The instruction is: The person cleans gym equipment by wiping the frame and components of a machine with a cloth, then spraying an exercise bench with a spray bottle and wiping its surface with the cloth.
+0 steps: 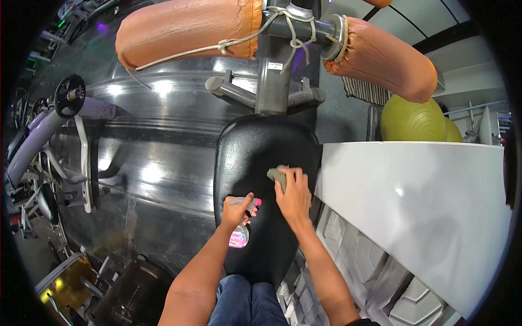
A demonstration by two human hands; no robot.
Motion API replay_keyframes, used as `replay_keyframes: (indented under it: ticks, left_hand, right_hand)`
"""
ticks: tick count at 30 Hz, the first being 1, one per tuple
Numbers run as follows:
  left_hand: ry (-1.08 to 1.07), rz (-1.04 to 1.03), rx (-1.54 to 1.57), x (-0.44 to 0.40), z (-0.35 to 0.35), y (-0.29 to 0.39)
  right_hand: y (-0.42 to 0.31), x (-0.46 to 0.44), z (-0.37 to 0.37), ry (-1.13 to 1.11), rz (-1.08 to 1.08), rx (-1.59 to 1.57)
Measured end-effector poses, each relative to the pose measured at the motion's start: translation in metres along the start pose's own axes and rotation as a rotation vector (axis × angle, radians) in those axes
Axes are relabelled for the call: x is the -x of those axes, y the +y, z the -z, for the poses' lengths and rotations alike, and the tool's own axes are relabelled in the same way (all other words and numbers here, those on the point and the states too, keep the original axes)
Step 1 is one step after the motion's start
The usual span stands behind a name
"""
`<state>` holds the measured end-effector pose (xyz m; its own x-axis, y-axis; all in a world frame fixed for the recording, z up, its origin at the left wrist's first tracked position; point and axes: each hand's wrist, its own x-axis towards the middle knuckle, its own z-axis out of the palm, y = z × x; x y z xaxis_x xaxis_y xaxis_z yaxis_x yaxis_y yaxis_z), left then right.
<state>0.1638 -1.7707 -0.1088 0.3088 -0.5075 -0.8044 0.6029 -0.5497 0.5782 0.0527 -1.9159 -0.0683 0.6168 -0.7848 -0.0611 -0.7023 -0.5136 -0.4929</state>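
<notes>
A clear spray bottle (239, 237) with a pink nozzle and a pink label is gripped by my left hand (235, 211), the fingers around its neck and trigger. My right hand (294, 194) is closed on a greyish-green cloth (278, 177), partly hidden under the fingers. Beneath both hands lies a long black padded bench (255, 146). The cloth appears to be against the pad's surface, near its right side, while the bottle is over the left side, lower down.
Orange padded rollers (187, 33) tied with a cord stand beyond the bench. A white counter (413, 195) borders the right, with a green exercise ball (411, 120) behind it. Gym machines (81, 130) stand at the left on a shiny dark floor (157, 157).
</notes>
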Motion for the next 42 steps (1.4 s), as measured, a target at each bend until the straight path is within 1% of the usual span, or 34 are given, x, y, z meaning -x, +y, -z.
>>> replay_keyframes:
  ticks: [2,4,11,13,18,20,23,27,28,30,32,35,36,39,42]
  left_hand:
    - [-0.007,0.000,0.015,0.000,0.000,0.002]
    - [-0.009,0.008,0.030,0.001,0.001,0.000]
    - [-0.013,0.004,0.022,-0.001,0.001,-0.002]
    - [-0.009,0.015,0.030,-0.001,0.001,-0.003]
    - [0.012,0.022,0.013,-0.002,0.001,-0.005]
    - [0.004,0.026,0.016,0.000,0.001,-0.004]
    - [0.005,0.035,0.026,0.000,0.000,-0.004]
    - [0.014,0.037,0.012,0.001,-0.001,-0.002]
    - [0.011,0.038,0.018,0.001,-0.001,-0.002]
    - [-0.005,0.055,0.027,0.001,0.000,-0.002]
    - [-0.016,0.044,0.037,0.000,-0.001,0.000]
    - [-0.012,0.046,0.038,0.001,0.001,-0.007]
    - [-0.006,0.035,0.035,-0.001,0.001,-0.007]
    - [-0.023,0.028,0.044,0.001,0.001,-0.004]
    - [-0.005,0.037,0.057,0.001,0.000,-0.004]
  right_hand:
    - [0.005,0.012,-0.002,-0.007,-0.038,-0.020]
    - [0.013,0.015,-0.001,0.071,-0.102,0.008]
    - [0.006,-0.042,0.019,0.174,-0.226,0.056]
    - [0.003,-0.044,0.025,0.214,-0.270,0.047]
    - [0.011,0.003,0.010,0.160,-0.287,0.060]
    - [0.015,0.031,0.001,0.215,-0.340,-0.151]
    - [0.002,0.064,-0.001,0.229,-0.413,-0.140]
    - [-0.013,0.078,-0.004,0.186,-0.408,-0.031]
    - [-0.007,0.078,-0.008,0.185,-0.406,-0.025]
    - [-0.003,0.068,-0.004,0.174,-0.469,-0.104]
    - [0.004,0.059,0.001,0.202,-0.459,-0.148]
    - [0.004,0.036,0.010,0.331,-0.430,-0.139]
    - [0.004,0.025,0.010,0.333,-0.432,-0.139]
    - [0.000,0.005,0.010,0.315,-0.554,-0.082]
    - [0.005,0.017,0.007,0.261,-0.614,-0.040]
